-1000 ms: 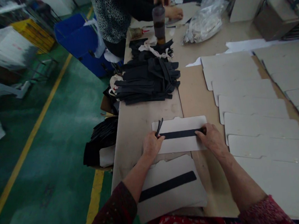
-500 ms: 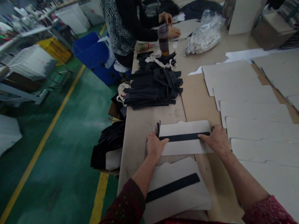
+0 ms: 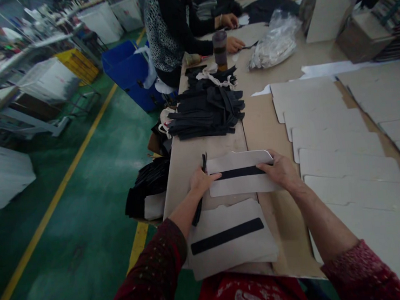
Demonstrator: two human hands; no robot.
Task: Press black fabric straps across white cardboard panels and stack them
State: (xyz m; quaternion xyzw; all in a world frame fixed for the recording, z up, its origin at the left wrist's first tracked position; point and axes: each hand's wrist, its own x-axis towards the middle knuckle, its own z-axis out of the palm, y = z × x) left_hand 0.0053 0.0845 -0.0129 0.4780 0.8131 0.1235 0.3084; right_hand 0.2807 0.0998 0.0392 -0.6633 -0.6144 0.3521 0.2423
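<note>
Two hands (image 3: 200,181) (image 3: 283,170) — one held panel (image 3: 240,185)

Two bare hands: one left hand (image 3: 201,181), one right hand (image 3: 281,170). One pale grey, rectangular flat board (image 3: 245,185) between them, bearing one long, flat black strip (image 3: 240,171). One bundle of narrow black strips (image 3: 197,212) at the left hand, its number unclear. One stack of pale grey boards (image 3: 237,254), one black strip on top. About six overlapping pale boards (image 3: 347,155) in the nearer right-hand row. One large heap of black fabric strips (image 3: 204,114), too many to count. On the counter (image 3: 217,146), one transparent cup of brown liquid (image 3: 220,50).
</note>
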